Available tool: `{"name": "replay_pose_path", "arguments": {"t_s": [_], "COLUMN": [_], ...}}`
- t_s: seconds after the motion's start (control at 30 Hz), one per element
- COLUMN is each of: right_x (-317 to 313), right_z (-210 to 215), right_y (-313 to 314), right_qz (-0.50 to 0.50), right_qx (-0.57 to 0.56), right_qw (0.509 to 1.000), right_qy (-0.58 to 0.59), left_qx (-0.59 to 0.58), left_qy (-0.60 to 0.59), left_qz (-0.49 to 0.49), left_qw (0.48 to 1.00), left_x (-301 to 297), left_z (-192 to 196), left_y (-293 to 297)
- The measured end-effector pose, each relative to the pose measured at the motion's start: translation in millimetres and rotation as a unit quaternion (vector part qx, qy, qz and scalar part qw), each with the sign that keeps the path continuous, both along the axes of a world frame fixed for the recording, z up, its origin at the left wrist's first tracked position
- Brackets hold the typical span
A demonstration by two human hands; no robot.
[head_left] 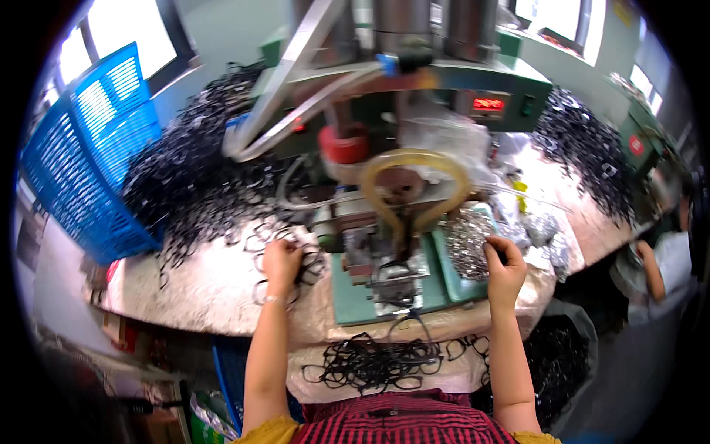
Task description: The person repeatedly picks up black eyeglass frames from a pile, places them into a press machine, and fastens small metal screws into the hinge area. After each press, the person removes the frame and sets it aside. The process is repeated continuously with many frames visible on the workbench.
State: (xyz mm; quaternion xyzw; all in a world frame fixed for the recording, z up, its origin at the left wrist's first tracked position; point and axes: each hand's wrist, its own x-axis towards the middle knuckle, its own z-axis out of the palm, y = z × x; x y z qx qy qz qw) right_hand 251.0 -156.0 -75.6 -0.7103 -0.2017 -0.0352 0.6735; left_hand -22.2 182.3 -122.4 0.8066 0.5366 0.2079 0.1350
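Note:
My left hand [281, 266] lies on the table left of the machine, its fingers curled on a black glasses frame [310, 265] among several loose ones. My right hand [506, 272] is over the right edge of a green tray [462, 290] heaped with small silvery metal parts [466, 244]. Its thumb and forefinger bend together in a pinch; whatever is between them is too small to make out. Between my hands stands a bench press with a metal fixture [396, 285] on a green base [351, 302]. Across my lap, more black glasses frames [370, 362] lie in a tangle on a pale cloth.
Large heaps of black pieces [192, 170] cover the back left and back right of the table [200, 296]. A blue plastic crate [89, 155] leans at the left. A curved yellowish hose [414, 159] hangs before the press. At the far right, another person's arm [651, 270] shows.

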Motion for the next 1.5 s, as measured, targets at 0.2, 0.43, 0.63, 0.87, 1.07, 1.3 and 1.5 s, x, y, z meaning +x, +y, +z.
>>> {"name": "replay_pose_path", "arguments": {"t_s": [0.2, 0.43, 0.63, 0.87, 1.07, 1.3, 1.5], "right_x": [-15.2, -80.5, -72.5, -9.3, 12.0, -7.4, 7.8], "right_z": [52.2, 78.3, 78.8, 28.9, 4.8, -7.4, 0.4], "right_y": [-16.3, 59.9, 61.0, 34.5, 28.5, -8.8, 20.7], "right_qz": [0.095, 0.191, 0.265, -0.036, -0.033, -0.019, 0.088], "right_qx": [-0.015, 0.035, 0.113, -0.344, -0.24, -0.004, 0.192], "right_qw": [0.994, 0.979, 0.952, 0.884, 0.907, 0.996, 0.962], "right_qy": [-0.052, -0.055, 0.104, -0.313, -0.343, 0.081, 0.175], "left_qx": [-0.054, -0.289, -0.223, -0.026, -0.007, 0.146, 0.07], "left_qy": [-0.219, -0.646, -0.709, -0.621, -0.595, -0.471, -0.52], "left_qz": [-0.092, -0.005, -0.27, -0.325, -0.386, -0.291, -0.358], "left_qw": [0.97, 0.707, 0.612, 0.712, 0.705, 0.82, 0.772], "left_x": [-9.4, -24.9, -10.5, -14.8, 0.3, 26.8, 23.1], "left_z": [13.5, 24.8, 135.5, 124.6, 157.7, 189.1, 191.8], "left_y": [-17.7, -78.9, -132.0, -167.4, -171.3, -147.5, -180.1]}}
